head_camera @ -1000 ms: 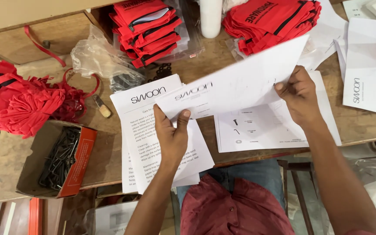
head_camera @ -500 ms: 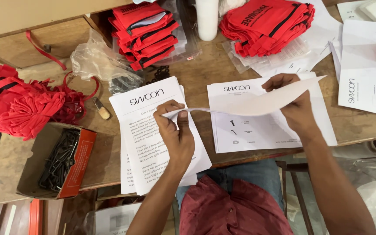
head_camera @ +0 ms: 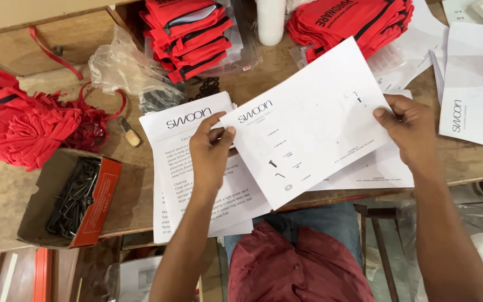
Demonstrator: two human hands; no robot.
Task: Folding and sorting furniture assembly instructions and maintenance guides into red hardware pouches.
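Two hands hold one white printed sheet (head_camera: 308,120) tilted above the table (head_camera: 113,168): my left hand (head_camera: 211,154) pinches its left edge, my right hand (head_camera: 412,131) its right edge, over paper stacks (head_camera: 197,184). Red pouches (head_camera: 188,33) lie far.

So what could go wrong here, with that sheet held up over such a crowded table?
The white sheet is pinched only at its edges by the left hand and right hand, so it could crease or slip. The paper stack under it overhangs the table edge and might slide off. The open box of dark metal parts sits near that same edge, where a stray elbow could perhaps knock it.
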